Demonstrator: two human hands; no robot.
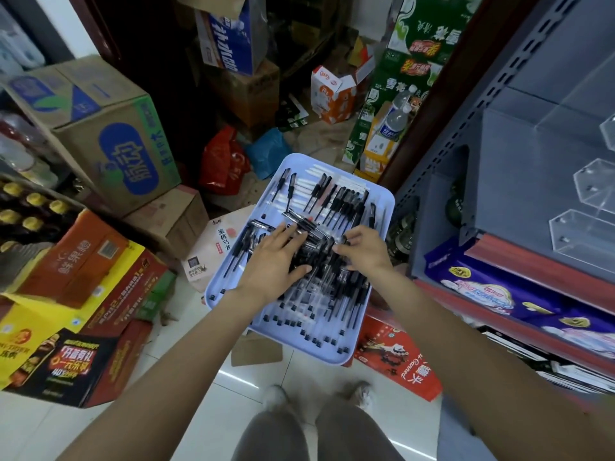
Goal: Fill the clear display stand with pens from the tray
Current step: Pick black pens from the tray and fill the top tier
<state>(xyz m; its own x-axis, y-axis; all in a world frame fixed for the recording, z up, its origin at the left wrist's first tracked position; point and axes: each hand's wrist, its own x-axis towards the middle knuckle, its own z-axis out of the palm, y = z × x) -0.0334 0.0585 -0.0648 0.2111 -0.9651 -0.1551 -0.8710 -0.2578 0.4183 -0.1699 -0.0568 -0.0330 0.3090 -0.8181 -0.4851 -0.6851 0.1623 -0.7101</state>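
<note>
Both hands, left hand [278, 261] spread flat, right hand [364, 249] curling, I'm corralling pens [316, 241] in the tray [382, 201] for gathering.

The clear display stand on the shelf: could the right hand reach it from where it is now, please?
Probably yes. The right hand rests on the pile of pens in the tray, and the clear display stand sits on the shelf to its right, with nothing visible between them.
</note>
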